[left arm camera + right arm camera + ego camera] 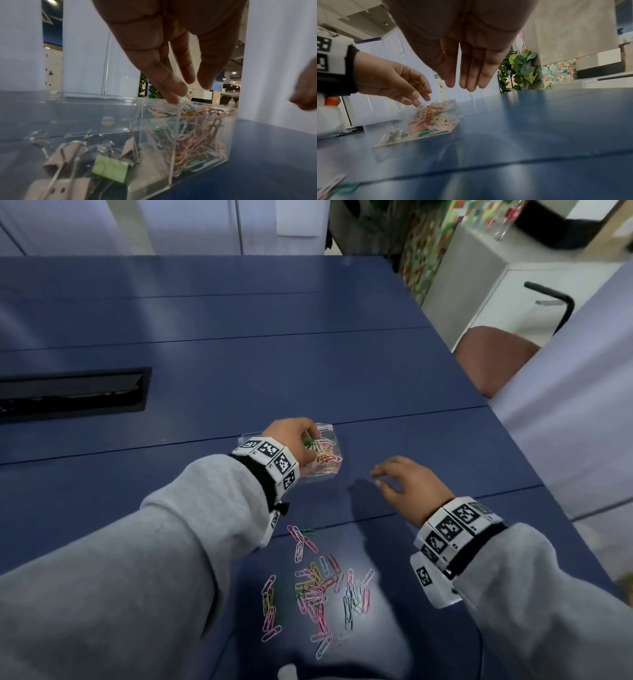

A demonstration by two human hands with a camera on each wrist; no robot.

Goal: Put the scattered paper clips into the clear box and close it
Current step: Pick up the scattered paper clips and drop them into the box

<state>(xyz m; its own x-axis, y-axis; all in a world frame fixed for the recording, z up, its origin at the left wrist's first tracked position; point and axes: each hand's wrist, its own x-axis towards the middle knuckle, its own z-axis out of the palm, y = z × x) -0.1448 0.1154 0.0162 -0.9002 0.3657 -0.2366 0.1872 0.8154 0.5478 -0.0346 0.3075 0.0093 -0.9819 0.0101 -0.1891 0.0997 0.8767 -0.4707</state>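
The clear box (329, 474) stands open-topped on the blue table (239, 364), just beyond the middle. Its right compartment holds a heap of coloured paper clips (193, 136); binder clips (109, 167) fill the other. My left hand (310, 440) reaches down over the box, fingers (173, 97) nearly straight, tips touching the heap and holding nothing I can see. To the right of the box hovers my right hand (376, 477), fingers (469, 75) straight and empty, a little above the table. Several scattered paper clips (315, 587) lie near me, between my forearms.
A black cable slot (72, 393) is set into the table at the far left. The table's right edge runs past a brown chair (493, 354) and a white partition (582, 405). A plant (520, 70) stands beyond the far edge.
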